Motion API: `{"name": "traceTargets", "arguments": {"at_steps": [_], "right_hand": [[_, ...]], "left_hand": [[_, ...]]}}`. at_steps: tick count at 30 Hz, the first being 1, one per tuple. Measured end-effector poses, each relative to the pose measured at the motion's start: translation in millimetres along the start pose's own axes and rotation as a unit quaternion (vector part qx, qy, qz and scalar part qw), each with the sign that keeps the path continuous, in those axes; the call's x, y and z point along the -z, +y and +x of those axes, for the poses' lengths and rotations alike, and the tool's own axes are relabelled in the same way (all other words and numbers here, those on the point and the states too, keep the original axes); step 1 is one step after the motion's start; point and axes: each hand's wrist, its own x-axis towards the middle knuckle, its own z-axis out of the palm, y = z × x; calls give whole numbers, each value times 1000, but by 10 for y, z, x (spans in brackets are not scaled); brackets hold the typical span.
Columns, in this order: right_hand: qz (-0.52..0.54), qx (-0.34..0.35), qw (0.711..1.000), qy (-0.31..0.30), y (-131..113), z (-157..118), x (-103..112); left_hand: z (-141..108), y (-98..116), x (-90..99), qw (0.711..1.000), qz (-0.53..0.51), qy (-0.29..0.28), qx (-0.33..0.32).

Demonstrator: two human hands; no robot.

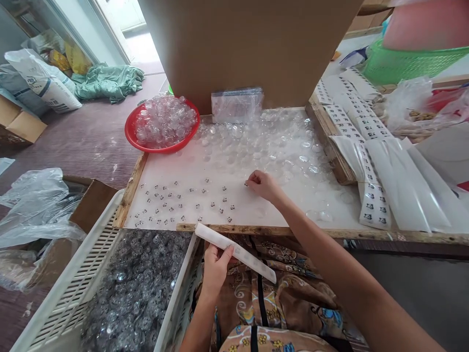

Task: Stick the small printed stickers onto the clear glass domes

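Left hand (216, 266) grips a paper strip (244, 256) at the near edge of the worktop (264, 212); right hand (261, 184) pinches a small dark sticker (246, 184) farther forward.

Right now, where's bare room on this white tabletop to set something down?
The likeliest bare patch is between the red basin and the scattered panda prints. Clear domes crowd the back and right; printed strips lie farther right. Near the right hand, I can't tell.

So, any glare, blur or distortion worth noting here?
Head view: the doorway is blown out; glare streaks the glossy sheets; clear domes fade into the white tabletop; picture edges look stretched; the strip looks reasonably sharp.
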Motion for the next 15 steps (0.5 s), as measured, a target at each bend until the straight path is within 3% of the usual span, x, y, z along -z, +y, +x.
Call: {"name": "traceTargets", "arguments": {"at_steps": [8, 15], "right_hand": [[-67, 21, 998, 6, -89, -12, -76], [-192, 72, 978, 40, -191, -156, -156]], "left_hand": [[24, 13, 34, 1000, -3, 10, 3], [2, -39, 52, 1000, 10, 21, -1]]}}
